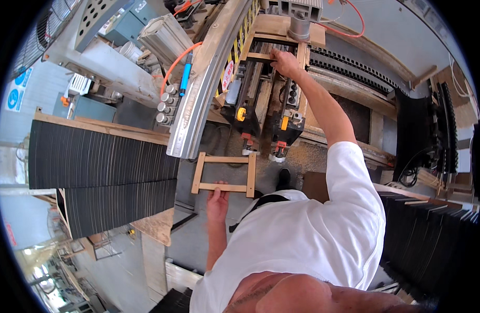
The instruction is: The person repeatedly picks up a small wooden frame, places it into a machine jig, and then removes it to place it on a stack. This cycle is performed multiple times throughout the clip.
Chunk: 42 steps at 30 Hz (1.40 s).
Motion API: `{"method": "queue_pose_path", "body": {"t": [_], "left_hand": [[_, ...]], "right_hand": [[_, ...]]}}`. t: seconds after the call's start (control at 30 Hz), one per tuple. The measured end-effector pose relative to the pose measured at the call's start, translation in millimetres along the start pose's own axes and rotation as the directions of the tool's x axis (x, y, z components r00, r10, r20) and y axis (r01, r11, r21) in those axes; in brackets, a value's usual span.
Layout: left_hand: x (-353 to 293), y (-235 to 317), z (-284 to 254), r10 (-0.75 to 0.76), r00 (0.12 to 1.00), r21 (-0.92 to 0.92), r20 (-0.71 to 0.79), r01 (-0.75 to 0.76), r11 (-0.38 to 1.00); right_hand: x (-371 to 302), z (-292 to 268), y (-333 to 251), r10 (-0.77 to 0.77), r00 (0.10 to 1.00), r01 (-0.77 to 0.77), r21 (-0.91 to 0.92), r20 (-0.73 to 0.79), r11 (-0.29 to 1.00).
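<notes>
My left hand grips the near rail of a small rectangular wooden frame, with the thumb on top. The frame has two side pieces that run past its two cross rails, and it hangs in front of the machine. My right arm reaches up into the machine. There my right hand is closed at the end of a light wooden bar, under the metal press cylinder. The fingertips are partly hidden, and how far the bar extends beneath the hand cannot be made out.
A metal beam with striped tape slants up on the left, carrying a blue pen and round knobs. Two black clamp rails with yellow knobs point toward me. Stacks of dark strips stand at left, more dark strips at right.
</notes>
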<state>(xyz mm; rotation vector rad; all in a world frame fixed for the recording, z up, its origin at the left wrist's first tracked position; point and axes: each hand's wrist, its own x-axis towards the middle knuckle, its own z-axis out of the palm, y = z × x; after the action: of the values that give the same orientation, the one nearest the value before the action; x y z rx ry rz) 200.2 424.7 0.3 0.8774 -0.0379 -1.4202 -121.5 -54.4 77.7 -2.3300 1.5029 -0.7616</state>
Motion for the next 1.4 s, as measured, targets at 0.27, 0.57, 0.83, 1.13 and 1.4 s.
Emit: {"method": "queue_pose_path", "body": {"t": [0.27,0.57,0.83,1.13,1.4], "left_hand": [[-6.7,4.2,-46.9,0.035,0.990,0.111,-0.135,-0.020,0.994],[38.6,-39.1,-31.9,0.044,0.977,0.196,-0.207,-0.003,0.981],[56.9,-76.0,1.4,0.001,0.972,0.280,-0.233,0.066,0.958],[55.5,-53.2,1.6,0.179,0.935,0.452,-0.306,-0.023,0.892],[-55.2,61.3,46.5,0.531,0.845,0.719,-0.063,-0.330,0.612]], "right_hand": [[-0.6,-3.0,-3.9,-0.042,0.999,0.041,0.086,0.011,0.995],[5.2,4.0,2.0,-0.108,0.994,0.109,0.142,-0.011,0.984],[3.0,-3.9,-3.2,-0.110,0.994,0.110,0.080,-0.001,0.991],[3.1,-6.8,-9.6,-0.010,0.996,0.001,0.107,0.092,0.994],[-0.3,-6.7,-26.1,-0.097,0.994,0.091,0.115,0.054,0.989]]}}
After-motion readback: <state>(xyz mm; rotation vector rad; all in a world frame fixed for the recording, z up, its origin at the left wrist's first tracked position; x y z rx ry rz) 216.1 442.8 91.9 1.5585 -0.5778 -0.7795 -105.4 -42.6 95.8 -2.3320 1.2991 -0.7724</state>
